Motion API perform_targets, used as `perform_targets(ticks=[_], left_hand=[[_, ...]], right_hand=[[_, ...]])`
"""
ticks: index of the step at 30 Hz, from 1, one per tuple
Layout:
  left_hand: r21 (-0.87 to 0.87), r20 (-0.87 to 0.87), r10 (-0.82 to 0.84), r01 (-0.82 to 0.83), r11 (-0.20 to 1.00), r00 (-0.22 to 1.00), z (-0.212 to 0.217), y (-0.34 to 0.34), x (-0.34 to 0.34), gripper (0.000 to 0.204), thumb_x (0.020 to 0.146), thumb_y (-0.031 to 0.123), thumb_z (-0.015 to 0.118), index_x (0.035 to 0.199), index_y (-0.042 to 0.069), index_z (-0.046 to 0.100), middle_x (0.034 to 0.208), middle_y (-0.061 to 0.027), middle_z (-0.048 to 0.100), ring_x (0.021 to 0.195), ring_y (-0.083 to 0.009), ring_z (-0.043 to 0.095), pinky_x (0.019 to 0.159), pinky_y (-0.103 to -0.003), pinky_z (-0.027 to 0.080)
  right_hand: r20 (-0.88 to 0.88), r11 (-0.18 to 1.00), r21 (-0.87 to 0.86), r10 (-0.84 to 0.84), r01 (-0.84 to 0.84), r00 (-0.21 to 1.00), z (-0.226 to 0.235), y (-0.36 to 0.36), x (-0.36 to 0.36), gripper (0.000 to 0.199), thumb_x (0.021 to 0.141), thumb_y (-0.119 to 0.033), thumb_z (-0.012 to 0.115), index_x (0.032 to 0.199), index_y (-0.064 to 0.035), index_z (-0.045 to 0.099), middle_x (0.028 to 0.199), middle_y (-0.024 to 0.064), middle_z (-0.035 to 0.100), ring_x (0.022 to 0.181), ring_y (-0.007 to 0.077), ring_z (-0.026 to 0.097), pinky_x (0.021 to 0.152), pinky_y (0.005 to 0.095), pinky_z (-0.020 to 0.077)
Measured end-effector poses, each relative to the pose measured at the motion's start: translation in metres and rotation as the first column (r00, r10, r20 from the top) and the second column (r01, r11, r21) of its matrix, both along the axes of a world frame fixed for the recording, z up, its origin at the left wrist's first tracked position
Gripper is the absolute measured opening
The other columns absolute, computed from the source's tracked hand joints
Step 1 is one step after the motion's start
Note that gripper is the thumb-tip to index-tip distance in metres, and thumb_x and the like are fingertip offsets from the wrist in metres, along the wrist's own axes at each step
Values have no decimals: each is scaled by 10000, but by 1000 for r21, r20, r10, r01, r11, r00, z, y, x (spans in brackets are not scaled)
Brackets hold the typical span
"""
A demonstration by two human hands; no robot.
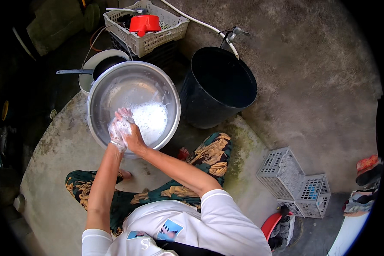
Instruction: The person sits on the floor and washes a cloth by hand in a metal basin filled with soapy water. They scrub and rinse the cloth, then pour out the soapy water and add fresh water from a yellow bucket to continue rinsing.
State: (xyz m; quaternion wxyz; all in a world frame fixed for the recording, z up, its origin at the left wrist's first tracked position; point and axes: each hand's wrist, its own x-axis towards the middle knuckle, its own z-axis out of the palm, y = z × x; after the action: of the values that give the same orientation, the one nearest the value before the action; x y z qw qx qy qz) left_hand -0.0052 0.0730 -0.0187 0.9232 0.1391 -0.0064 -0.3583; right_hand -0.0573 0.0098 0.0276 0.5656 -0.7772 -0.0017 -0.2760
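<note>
A large steel basin (99, 91) stands on the concrete floor in front of me, with white soapy foam (151, 118) pooled on its right side. Both my hands meet over the basin's near left part. My left hand (115, 134) is coated in suds. My right hand (133, 135) presses against it from the right, fingers foamy too. The foam hides whether anything lies between them. My knees in green and gold patterned trousers (209, 153) flank the basin.
A black bucket (217, 85) stands right of the basin under a tap (234, 33) with a white hose (200, 23). Behind are a white pot with a long handle (89, 64) and a white crate (168, 32) holding a red bowl (144, 23). Grey crates (281, 170) lie at the right.
</note>
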Motion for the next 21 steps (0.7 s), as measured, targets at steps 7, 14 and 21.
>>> perform_targets(ticks=[7,14,21], left_hand=[[337,23,-60,49,940,998,37,-23,-29,338,900,214,324,1206,90,400,1166,-85,464,1070,-180,450,933,-297,345],[262,24,-10,3,965,1000,-4,-17,-19,277,866,202,408,1098,69,482,1012,-72,542,949,-178,520,864,-291,405],[358,-178,194,-120,926,965,59,-22,-21,458,870,332,385,1179,-6,400,1172,-163,459,1115,-215,430,964,-316,320]], right_hand=[[-130,990,81,-107,118,986,-17,-42,18,317,765,-54,465,1068,-26,556,1150,196,497,1160,315,392,969,339,275],[-12,948,316,-38,40,999,-15,-23,0,300,684,23,453,945,8,600,980,140,598,1033,233,498,905,302,347],[-21,961,274,-19,24,1000,-5,-11,-9,418,677,17,498,1091,-29,529,1044,171,561,1009,245,507,852,292,383]])
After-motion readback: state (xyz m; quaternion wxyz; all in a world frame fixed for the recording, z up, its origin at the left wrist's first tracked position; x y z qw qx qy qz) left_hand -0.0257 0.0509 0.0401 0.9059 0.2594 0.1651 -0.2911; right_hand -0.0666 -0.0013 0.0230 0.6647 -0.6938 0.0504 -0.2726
